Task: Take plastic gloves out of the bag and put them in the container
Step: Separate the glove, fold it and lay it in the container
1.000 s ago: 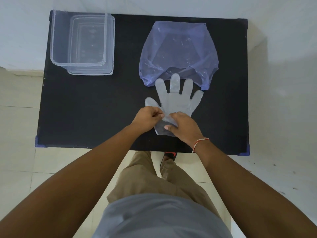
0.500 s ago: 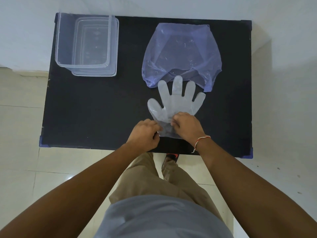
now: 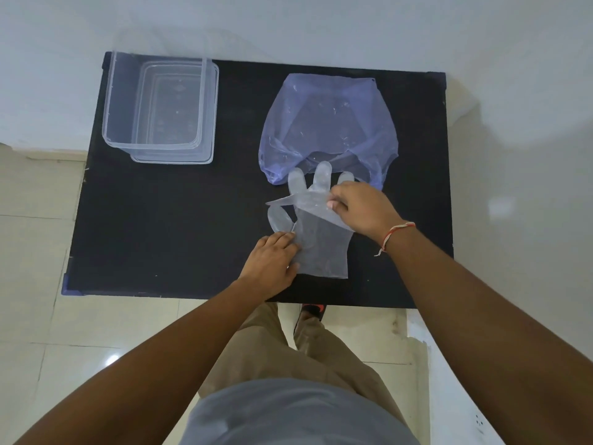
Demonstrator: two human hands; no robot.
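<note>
Head view: peeling one glove off the stack.
The right hand (image 3: 359,210) pinches the top glove (image 3: 305,200), peeled away; the left hand (image 3: 272,261) presses flat on the stack (image 3: 321,248) beside it. Next, probably: carry it far left to the container (image 3: 160,107), bag (image 3: 327,123) just beyond.

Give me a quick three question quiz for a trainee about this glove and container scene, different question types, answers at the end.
1. True or false: the container already holds a glove.
2. Which hand lifts the upper glove layer: A) left hand or B) right hand?
3. Fill in: the glove lies on the table just in front of the purple ____.

Key:
1. False; it looks empty.
2. B; the right hand pinches and peels a layer up while the left hand presses the glove's edge down.
3. bag.
</note>
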